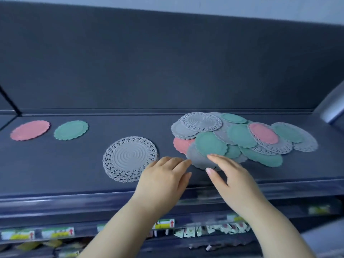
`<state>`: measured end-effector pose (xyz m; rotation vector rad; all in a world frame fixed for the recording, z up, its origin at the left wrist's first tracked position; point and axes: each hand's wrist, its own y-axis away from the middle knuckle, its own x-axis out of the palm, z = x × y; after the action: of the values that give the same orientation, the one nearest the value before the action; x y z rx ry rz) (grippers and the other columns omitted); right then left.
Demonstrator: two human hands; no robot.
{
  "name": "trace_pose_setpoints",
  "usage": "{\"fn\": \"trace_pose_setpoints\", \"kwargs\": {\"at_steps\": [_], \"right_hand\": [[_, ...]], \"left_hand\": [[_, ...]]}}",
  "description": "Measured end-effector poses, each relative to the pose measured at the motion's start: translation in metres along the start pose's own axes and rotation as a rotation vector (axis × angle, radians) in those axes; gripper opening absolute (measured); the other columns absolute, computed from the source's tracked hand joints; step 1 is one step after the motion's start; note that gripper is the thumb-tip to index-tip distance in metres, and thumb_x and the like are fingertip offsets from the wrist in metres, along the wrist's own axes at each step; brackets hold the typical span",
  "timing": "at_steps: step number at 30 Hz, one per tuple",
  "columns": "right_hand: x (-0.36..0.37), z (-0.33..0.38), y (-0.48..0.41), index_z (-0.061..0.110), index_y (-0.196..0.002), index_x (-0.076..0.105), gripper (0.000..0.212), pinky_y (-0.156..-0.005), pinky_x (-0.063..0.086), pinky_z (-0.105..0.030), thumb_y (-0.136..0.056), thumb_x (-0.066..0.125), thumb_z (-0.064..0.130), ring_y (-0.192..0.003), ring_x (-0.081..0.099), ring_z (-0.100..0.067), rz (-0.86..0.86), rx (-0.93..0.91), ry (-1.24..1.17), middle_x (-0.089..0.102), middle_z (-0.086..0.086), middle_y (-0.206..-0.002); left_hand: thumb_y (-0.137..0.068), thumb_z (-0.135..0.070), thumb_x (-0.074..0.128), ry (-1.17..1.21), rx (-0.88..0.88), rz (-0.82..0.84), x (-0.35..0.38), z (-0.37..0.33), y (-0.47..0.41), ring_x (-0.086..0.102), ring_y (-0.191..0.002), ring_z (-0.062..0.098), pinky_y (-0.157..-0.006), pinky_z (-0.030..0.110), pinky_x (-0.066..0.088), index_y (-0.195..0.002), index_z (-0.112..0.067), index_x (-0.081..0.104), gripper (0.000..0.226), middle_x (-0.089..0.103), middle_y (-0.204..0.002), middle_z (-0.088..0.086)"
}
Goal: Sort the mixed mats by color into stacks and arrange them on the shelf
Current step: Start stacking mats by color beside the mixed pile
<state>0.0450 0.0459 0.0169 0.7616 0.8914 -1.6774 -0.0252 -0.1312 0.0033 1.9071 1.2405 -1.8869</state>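
On the shelf (55,164) the mixed pile (240,135) sits at the right. Its mats are round, so no real long axis each, but the heap itself stretches left to right along the shelf, all lying flat and overlapping. Far left there's a pink mat (29,130) with a green mat (70,130) just beside it, and a grey stack (128,158) in the middle, apart from the pile. Both arms reach in from below. Left hand (163,177) is palm down, fingers straight and close together, tips aimed at the pile's near edge. Right hand (232,177) has fingers relaxed and slightly spread over the front grey mat (199,159), thumb at its rim
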Motion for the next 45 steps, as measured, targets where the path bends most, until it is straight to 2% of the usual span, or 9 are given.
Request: {"fn": "trace_pose_setpoints", "kwargs": {"at_steps": [8,13,18,22,29,32,35,39,45], "right_hand": [[-0.02,-0.039,-0.007,0.031,-0.133,0.044,0.042,-0.094,0.022,-0.008,-0.092,0.046,0.037,-0.116,0.034,0.01,0.032,-0.021,-0.04,0.044,0.02,-0.133],[-0.019,-0.05,-0.027,0.032,-0.133,0.044,0.042,-0.094,0.025,-0.01,-0.092,0.047,0.038,-0.121,0.038,0.004,-0.005,0.02,-0.012,0.043,0.02,-0.135],[-0.023,-0.074,-0.039,0.03,-0.132,0.046,0.041,-0.096,0.024,-0.01,-0.091,0.05,0.032,-0.114,0.034,0.009,-0.087,0.079,-0.008,0.045,0.018,-0.133],[-0.033,-0.095,-0.052,0.03,-0.132,0.046,0.041,-0.099,0.023,-0.013,-0.092,0.049,0.031,-0.116,0.033,0.009,-0.101,0.113,-0.028,0.044,0.017,-0.135],[-0.063,-0.148,-0.102,0.018,-0.136,0.043,0.043,-0.103,0.018,-0.016,-0.094,0.046,0.028,-0.131,0.033,-0.01,-0.102,0.143,0.161,0.041,0.006,-0.142],[-0.075,-0.174,-0.116,0.017,-0.143,0.029,0.054,-0.111,0.019,-0.027,-0.094,0.041,0.038,-0.139,0.021,-0.014,0.033,0.182,0.27,0.027,0.003,-0.151],[-0.085,-0.189,-0.125,0.018,-0.145,0.022,0.064,-0.113,0.015,-0.029,-0.093,0.037,0.05,-0.142,0.011,-0.014,0.185,0.216,0.245,0.014,0.003,-0.155],[-0.09,-0.201,-0.132,0.015,-0.145,0.019,0.068,-0.113,0.016,-0.029,-0.092,0.03,0.056,-0.143,0.01,-0.019,0.258,0.08,0.387,0.013,-0.005,-0.155],[-0.097,-0.209,-0.139,0.012,-0.147,0.014,0.072,-0.113,0.014,-0.03,-0.092,0.028,0.056,-0.143,0.007,-0.023,0.348,0.007,0.403,0.009,-0.01,-0.155]], "left_hand": [[-0.086,-0.035,0.041,-0.052,-0.045,0.01,0.012,-0.026,-0.025,0.067,-0.082,0.017,-0.064,0.027,0.053,-0.103,-0.023,0.07,0.036,0.07,-0.093,-0.009],[-0.087,-0.034,0.041,-0.008,-0.028,-0.005,0.031,-0.01,-0.051,0.066,-0.086,0.018,-0.068,0.03,0.055,-0.106,-0.022,0.069,0.036,0.069,-0.099,-0.008],[-0.088,-0.035,0.04,-0.004,0.029,-0.017,0.058,-0.003,-0.082,0.066,-0.093,0.02,-0.076,0.034,0.053,-0.106,-0.021,0.07,0.038,0.069,-0.104,-0.006],[-0.087,-0.035,0.04,-0.009,0.041,-0.033,0.066,-0.009,-0.101,0.066,-0.092,0.018,-0.074,0.032,0.053,-0.101,-0.023,0.072,0.037,0.069,-0.102,-0.008],[-0.087,-0.034,0.038,-0.022,-0.035,-0.021,0.084,-0.029,-0.137,0.065,-0.093,0.018,-0.07,0.03,0.054,-0.102,-0.022,0.071,0.038,0.068,-0.104,-0.006],[-0.087,-0.035,0.039,0.001,-0.041,0.006,0.097,-0.052,-0.15,0.064,-0.095,0.018,-0.073,0.029,0.054,-0.103,-0.022,0.07,0.037,0.067,-0.106,-0.007],[-0.085,-0.043,0.04,-0.039,-0.022,0.056,0.11,-0.075,-0.169,0.065,-0.097,0.017,-0.078,0.03,0.054,-0.103,-0.023,0.071,0.041,0.068,-0.108,-0.006],[-0.077,-0.06,0.037,-0.128,-0.027,0.165,0.124,-0.097,-0.186,0.065,-0.101,0.019,-0.077,0.034,0.054,-0.106,-0.028,0.07,0.054,0.066,-0.113,-0.002],[-0.073,-0.067,0.038,-0.167,-0.092,0.196,0.13,-0.11,-0.196,0.062,-0.107,0.022,-0.07,0.037,0.057,-0.112,-0.029,0.067,0.062,0.063,-0.119,0.0]]}}
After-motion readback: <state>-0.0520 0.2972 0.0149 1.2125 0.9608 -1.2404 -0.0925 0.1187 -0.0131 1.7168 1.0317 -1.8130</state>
